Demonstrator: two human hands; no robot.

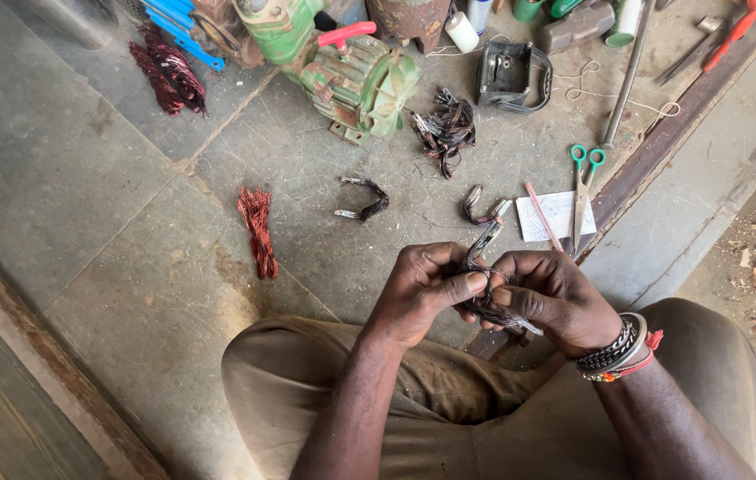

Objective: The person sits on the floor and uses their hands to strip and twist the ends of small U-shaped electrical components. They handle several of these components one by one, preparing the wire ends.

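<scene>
Pinching dark wire bundle (pixel 485 298) btwn both hands; L fingers (pixel 462 286) & R fingers (pixel 516 300) closed on it.

Bare forearms, khaki trousers (pixel 449 400), right wrist stacked with dark chain, silver bangle, red beaded bracelets (pixel 620 353)

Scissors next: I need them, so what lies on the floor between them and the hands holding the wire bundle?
In the head view, a white paper slip and pencil lie left of the scissors, above the hands.

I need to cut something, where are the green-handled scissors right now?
In the head view the scissors lie on the floor, right of centre, beyond the right hand. Their blades rest on a white paper slip, beside a pink pencil.
</scene>
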